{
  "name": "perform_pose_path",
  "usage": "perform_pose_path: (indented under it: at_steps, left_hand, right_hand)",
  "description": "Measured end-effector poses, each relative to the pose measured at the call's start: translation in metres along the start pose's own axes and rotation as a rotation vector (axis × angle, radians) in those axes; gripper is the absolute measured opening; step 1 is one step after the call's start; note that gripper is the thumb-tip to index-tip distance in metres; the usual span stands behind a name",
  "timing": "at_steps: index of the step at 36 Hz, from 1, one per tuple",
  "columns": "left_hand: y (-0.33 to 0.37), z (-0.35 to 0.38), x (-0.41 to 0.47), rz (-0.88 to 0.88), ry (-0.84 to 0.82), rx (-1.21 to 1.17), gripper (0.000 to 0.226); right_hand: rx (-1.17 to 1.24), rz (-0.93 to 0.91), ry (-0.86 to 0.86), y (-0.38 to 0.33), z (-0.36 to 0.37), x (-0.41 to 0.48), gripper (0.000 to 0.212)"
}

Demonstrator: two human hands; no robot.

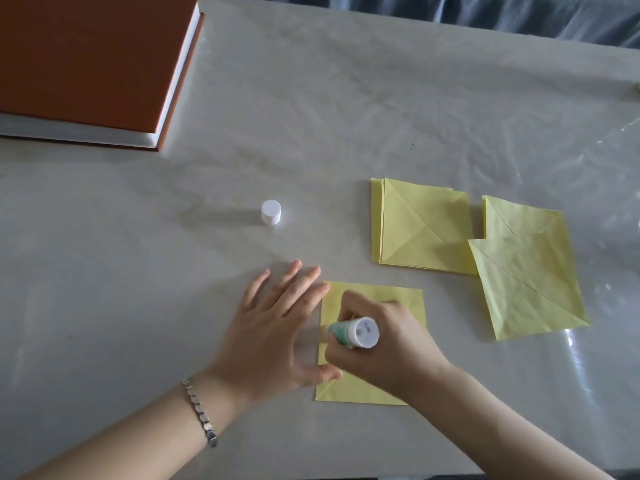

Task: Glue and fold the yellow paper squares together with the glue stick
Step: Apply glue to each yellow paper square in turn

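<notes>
Two bare hands met over one yellow paper square (398,299) at lower centre of the frame, as I watched from my remote station. The left hand (277,327) lay flat, fingers straight and spread, thumb on the square's left edge, a silver bracelet (201,414) at the wrist. The right hand (381,344) was curled tight round the glue stick (356,332), white base toward the camera; I could not tell whether its tip touched the paper. The white cap (271,212) stood upright left of centre, well apart. A stack of creased yellow squares (419,226) lay right of centre, two overlapping squares (530,282) just beside it. An orange hardcover book (86,57) sat upper left on the plastic-covered table (311,116).
</notes>
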State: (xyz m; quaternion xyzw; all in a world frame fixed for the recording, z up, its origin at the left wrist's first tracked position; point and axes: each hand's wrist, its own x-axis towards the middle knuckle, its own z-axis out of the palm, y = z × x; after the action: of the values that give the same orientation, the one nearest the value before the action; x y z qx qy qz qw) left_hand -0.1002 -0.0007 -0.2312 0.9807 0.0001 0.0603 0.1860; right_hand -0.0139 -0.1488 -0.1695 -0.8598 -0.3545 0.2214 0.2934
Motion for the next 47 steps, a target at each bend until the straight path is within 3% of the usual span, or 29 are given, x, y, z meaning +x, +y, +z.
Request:
perform_pose_path:
  at_steps: [3,6,10,19,27,36,43,47]
  left_hand:
    - [0.0,0.0,0.001,0.01,0.015,0.009,0.091]
    - [0.0,0.001,0.002,-0.009,0.008,0.004,0.095]
    - [0.002,0.001,0.002,-0.02,-0.004,-0.01,0.095]
    - [0.002,-0.001,0.002,-0.023,-0.04,0.022,0.095]
    - [0.002,0.0,0.001,-0.035,-0.03,-0.001,0.095]
    - [0.0,-0.002,0.001,0.013,-0.023,0.018,0.092]
    - [0.002,0.0,0.002,-0.02,-0.015,-0.004,0.096]
    - [0.003,-0.001,0.002,-0.029,-0.022,-0.007,0.094]
  right_hand:
    - [-0.017,-0.047,-0.01,0.0,0.0,-0.003,0.041]
    - [-0.005,-0.003,0.033,0.001,-0.007,0.009,0.029]
    - [0.005,0.056,0.107,0.002,-0.014,0.02,0.028]
    - [-0.024,0.031,-0.041,0.003,-0.007,-0.01,0.025]
    - [0.015,0.05,0.094,-0.002,-0.011,0.02,0.028]
    - [-0.028,-0.065,-0.056,0.005,-0.001,-0.004,0.037]
    - [0.024,0.068,0.102,0.01,-0.02,0.023,0.026]
    - [0.022,0.06,0.079,0.01,-0.017,0.012,0.026]
